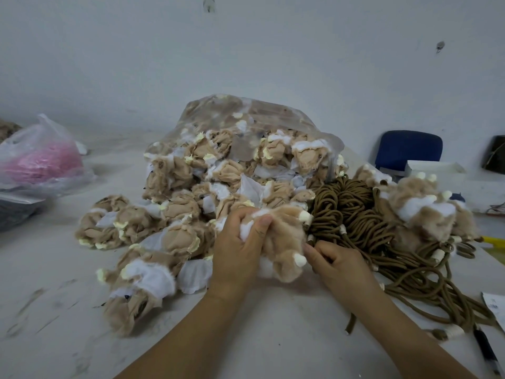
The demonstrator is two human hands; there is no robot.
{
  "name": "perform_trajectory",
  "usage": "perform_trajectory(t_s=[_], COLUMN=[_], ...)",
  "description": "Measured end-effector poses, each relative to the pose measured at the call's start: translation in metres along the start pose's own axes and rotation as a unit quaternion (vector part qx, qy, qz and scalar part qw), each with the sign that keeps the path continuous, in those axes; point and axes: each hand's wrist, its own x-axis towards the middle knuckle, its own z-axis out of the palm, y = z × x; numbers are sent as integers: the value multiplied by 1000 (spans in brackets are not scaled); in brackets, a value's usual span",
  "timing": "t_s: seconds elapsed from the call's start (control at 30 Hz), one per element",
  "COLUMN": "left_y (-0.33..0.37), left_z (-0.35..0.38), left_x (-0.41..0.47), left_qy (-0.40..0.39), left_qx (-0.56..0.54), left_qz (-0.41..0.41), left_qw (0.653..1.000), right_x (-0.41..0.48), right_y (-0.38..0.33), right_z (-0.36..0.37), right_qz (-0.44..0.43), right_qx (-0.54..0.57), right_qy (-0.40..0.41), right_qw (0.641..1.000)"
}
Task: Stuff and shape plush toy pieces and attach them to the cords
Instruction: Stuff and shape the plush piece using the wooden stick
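1. One counter (54,310) carries everything.
2. One clear bag (218,110) spills tan plush pieces across it, too many to count.
3. One heap of brown cords (355,214) lies to the right of the bag.
4. One plush piece (284,239) sits between my two hands, just left of the cords. Its long axis runs away from me, and its two cream tips point right.
5. My left grip (237,247) curls round it, thumb on white stuffing. My right grip (336,266) is curled at its right edge, and I cannot tell what it holds.

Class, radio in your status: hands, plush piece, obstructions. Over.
Left hand grips plush piece. Right hand pinches its edge. Cord heap close alongside.
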Motion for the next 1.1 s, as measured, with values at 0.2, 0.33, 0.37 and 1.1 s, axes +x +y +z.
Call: perform_trajectory(t_s=[0.2,0.33,0.37,1.1], left_y=[1,1,1,3], left_z=[1,2,2,3], left_x=[-1,-1,-2,-4], left_qy=[-6,-13,-16,-56], left_qx=[14,15,14,-19], left_qz=[8,4,-3,-70], left_qw=[1000,1000,1000,996], right_x=[0,-1,-2,1], right_y=[-2,-6,-7,-4], right_z=[-2,-2,-1,7], right_qz=[3,6,10,16], right_qx=[9,22,26,19], right_qy=[10,2,1,9], right_qw=[1000,1000,1000,1000])
